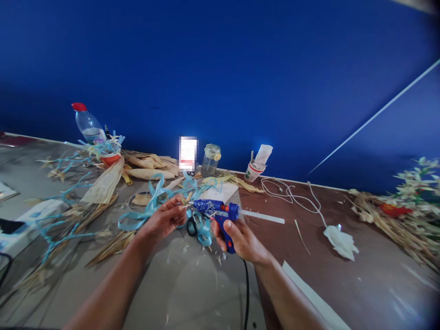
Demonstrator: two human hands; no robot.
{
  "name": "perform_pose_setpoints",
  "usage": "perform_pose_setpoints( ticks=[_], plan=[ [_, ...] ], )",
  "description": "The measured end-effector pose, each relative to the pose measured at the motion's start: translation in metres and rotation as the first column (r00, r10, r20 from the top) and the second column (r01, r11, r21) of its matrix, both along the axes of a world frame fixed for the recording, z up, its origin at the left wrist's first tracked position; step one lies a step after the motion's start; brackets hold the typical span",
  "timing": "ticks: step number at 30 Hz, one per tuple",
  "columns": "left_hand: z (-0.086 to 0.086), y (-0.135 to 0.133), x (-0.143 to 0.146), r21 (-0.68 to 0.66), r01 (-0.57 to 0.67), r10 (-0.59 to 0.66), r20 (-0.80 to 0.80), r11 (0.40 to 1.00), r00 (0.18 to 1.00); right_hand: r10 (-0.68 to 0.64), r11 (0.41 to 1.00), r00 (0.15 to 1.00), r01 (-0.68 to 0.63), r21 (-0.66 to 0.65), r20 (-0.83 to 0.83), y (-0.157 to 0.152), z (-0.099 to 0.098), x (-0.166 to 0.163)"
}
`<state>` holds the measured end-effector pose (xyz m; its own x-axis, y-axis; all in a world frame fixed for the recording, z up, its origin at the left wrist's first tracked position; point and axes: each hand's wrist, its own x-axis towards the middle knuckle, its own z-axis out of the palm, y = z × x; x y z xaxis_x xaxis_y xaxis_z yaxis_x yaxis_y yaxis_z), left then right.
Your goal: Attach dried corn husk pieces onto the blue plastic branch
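Note:
My right hand (240, 238) is closed round the grip of a blue glue gun (218, 211) with a white glue stick (263, 217) poking out of its back. Its nozzle points left at a small dried husk piece (186, 198) that my left hand (168, 217) pinches between its fingertips. Light blue ribbon (154, 201) loops beneath and behind both hands. A pair of black-handled scissors (191, 226) lies just under the gun. The gun's black cord (246, 288) runs down toward me.
Dried corn husks (147, 167), a plastic bottle (85, 123), a glass jar (210, 160) and a paper cup (254, 170) stand along the blue wall. A white cable (292, 195) leads to a white husk flower (340, 243). Dried flower stems (398, 215) pile at the right.

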<state>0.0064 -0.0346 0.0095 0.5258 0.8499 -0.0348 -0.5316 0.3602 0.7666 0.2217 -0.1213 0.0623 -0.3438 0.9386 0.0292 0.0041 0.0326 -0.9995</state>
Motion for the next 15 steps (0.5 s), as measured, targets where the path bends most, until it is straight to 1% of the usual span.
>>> perform_pose_setpoints(
  ticks=[5, 11, 15],
  plan=[
    [0.0018, -0.0004, 0.0004, -0.009, -0.003, 0.003, -0.021, 1.0, 1.0, 0.003, 1.0, 1.0, -0.003, 0.002, 0.016, -0.0006, 0.003, -0.0009],
    [0.0008, 0.0007, 0.0005, 0.014, 0.002, -0.002, -0.01, 1.0, 1.0, -0.013, 1.0, 1.0, 0.013, 0.006, 0.0, -0.0003, -0.0001, -0.0007],
    [0.0, 0.0012, 0.0, 0.006, 0.011, -0.011, -0.009, 1.0, 1.0, 0.015, 1.0, 1.0, -0.015, 0.02, 0.021, -0.0003, -0.0013, -0.0014]
  ],
)
